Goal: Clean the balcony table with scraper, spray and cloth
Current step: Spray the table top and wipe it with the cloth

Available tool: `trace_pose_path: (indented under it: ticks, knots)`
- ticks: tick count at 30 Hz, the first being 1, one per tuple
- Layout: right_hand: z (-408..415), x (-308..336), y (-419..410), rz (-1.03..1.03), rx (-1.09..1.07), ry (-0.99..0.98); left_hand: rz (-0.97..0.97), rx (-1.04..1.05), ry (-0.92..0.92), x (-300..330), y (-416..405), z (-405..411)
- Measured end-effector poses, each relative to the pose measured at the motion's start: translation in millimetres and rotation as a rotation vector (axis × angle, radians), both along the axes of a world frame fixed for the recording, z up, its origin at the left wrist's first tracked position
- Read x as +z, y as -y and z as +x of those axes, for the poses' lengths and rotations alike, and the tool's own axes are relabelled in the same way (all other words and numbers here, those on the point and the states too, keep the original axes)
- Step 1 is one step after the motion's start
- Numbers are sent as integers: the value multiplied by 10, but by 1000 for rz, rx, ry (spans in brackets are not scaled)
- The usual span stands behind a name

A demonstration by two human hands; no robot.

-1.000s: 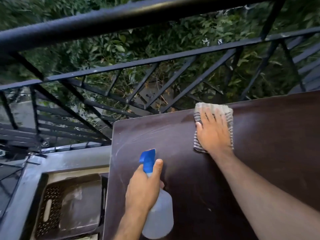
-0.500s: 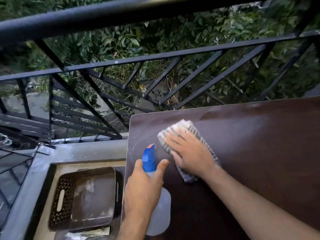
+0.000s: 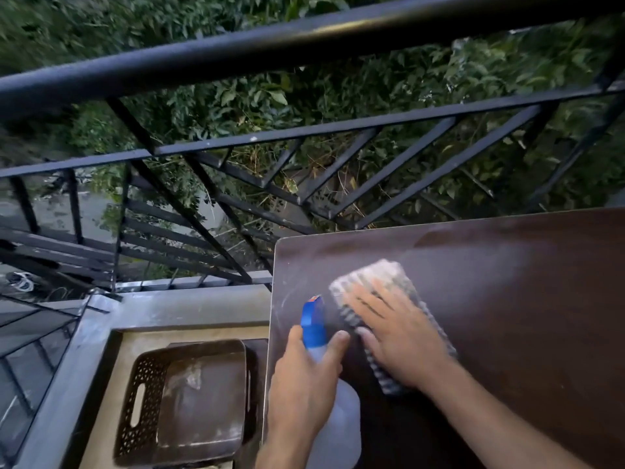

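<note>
From the head camera, looking down, a dark brown table (image 3: 507,299) fills the right side of the picture, with its left edge and far corner in view. The right hand (image 3: 399,336) lies flat on a striped cloth (image 3: 375,275) near the left part of the table top. Its fingers are spread out and press the cloth down; they do not curl around it. The cloth looks blurry. The left hand (image 3: 304,384) is wrapped around the neck of a spray bottle (image 3: 338,421), with the fingers closed tight on it. The bottle has a blue top and a clear, whitish body. It is held over the near left part of the table, just beside the right hand. The thumb tip is almost touching the right hand. Pale streaks show on the table near the left edge. To the left of the table, lower down, a brown basket (image 3: 189,401) with small holes sits on the floor. A black railing (image 3: 304,45) runs across the top, and green leaves (image 3: 372,89) show behind it.
</note>
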State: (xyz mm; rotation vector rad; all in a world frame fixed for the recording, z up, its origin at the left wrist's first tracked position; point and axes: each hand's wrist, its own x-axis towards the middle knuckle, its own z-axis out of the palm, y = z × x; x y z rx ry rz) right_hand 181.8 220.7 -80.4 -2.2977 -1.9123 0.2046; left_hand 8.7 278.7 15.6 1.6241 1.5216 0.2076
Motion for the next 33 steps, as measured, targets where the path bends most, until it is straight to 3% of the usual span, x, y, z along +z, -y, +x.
trace_pose_path:
  ticks: [3, 8, 19, 22, 27, 33]
  knots:
    - [-21, 11, 451, -24, -190, 24, -15, 58, 77, -58, -111, -136]
    - [-109, -7, 488, -6, -150, 53, 3, 81, 94, -130, -292, -309]
    - [-280, -22, -1408, -18, -49, 3, 105, 109, 97, -129, -123, -367]
    - [-379, -48, -1368, -6, 99, 33, 125, 123, 81, -128, -79, -376]
    - [-711, -5, -634, 11, 472, 30, 114, 148, 84, -70, 1, -370]
    - [-636, -44, -577, -5, 623, 41, 86, 153, 55, -65, 164, -438]
